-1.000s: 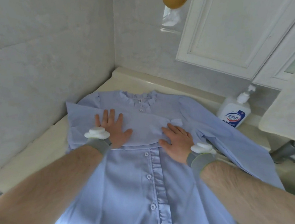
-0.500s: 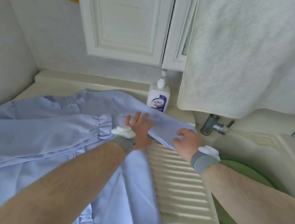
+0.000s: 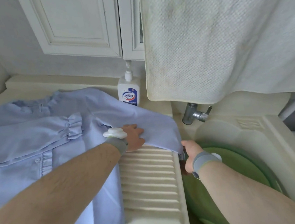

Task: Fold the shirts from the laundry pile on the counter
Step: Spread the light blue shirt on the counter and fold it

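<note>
head view looks down on a pale blue shirt (image 3: 36, 143) spread flat on the cream worktop (image 3: 35, 87), collar toward the back wall, one ruffled-cuff sleeve (image 3: 35, 133) folded across its chest. the other sleeve (image 3: 144, 123) runs out to the right over a ribbed washboard (image 3: 149, 181) set into the worktop. the left hand (image 3: 134, 138) lies on that sleeve near the shoulder, its fingertips tucked under a fold of the cloth, so how far they curl cannot be told. the right hand (image 3: 189, 150) pinches the sleeve's cuff end at the washboard's right edge, above a green basin (image 3: 241, 165) sitting in the sink (image 3: 279, 148). both wrists wear grey bands with white pucks. a white pump bottle (image 3: 128, 90) stands at the back just beside the shirt, a metal tap (image 3: 194, 114) to its right, and a white towel (image 3: 217, 35) hangs over the sink below white cabinet doors (image 3: 77, 22).
</note>
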The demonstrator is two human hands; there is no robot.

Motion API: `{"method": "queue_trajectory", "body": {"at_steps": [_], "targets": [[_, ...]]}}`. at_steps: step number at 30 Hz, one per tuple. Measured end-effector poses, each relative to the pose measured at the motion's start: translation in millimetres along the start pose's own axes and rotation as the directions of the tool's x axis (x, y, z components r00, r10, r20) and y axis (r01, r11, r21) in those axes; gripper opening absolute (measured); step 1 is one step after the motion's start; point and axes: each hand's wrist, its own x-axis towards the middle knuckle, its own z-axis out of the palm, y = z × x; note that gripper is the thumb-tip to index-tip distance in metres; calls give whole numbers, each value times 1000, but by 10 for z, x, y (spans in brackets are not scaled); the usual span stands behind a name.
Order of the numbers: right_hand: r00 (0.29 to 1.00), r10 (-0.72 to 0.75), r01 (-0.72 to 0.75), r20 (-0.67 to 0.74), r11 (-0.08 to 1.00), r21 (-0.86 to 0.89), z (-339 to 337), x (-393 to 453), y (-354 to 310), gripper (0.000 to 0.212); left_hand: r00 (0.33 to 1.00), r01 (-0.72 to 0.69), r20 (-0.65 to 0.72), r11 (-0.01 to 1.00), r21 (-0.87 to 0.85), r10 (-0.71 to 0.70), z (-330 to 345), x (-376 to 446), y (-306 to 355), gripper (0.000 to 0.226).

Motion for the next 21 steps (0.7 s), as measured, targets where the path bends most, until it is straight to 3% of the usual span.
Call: {"method": "queue_trajectory", "body": {"at_steps": [1, 5, 8, 10, 12, 14, 16, 17, 18, 19, 21], "targets": [[1000, -11, 10, 28, 999, 32, 18, -14, -17, 12, 1000, -4, 10, 1000, -4, 4, -11, 1, -3, 55], [991, -127, 121, 31, 982, 147, 113, -86, -160, 20, 998, 8, 56, 998, -63, -4, -70, -15, 17, 55], [964, -266, 263, 20, 961, 81, 250, -289, -327, 22, 999, -32, -40, 975, -221, 24, -202, -114, 83, 49], [915, -404, 404, -10, 913, 56, 440, -529, -399, 13, 984, -70, -175, 885, -460, -14, -386, -232, 79, 42], [820, -573, 572, -15, 820, -16, 686, -765, -437, 8, 965, -115, -246, 688, -717, -96, -647, -348, 54, 38], [637, -767, 760, 74, 609, -228, 1026, -966, -406, 26, 960, -179, -250, 405, -897, -128, -918, -486, -26, 44], [316, -900, 893, 301, 176, -414, 1369, -1152, -291, 40, 953, -231, -256, 158, -960, -165, -1160, -619, -161, 57], [155, -877, 890, 455, -76, -451, 1532, -1255, -201, 43, 934, -268, -285, 108, -957, -215, -1264, -677, -259, 59], [53, -798, 838, 600, -291, -462, 1677, -1345, -106, 45, 903, -302, -324, 121, -946, -280, -1355, -737, -373, 59], [-8, -717, 780, 697, -440, -444, 1808, -1422, 1, 46, 861, -307, -356, 186, -933, -363, -1422, -798, -519, 55], [-107, -636, 725, 764, -576, -378, 2083, -1496, 202, 50, 764, -236, -353, 275, -932, -540, -1496, -952, -960, 34]]}}
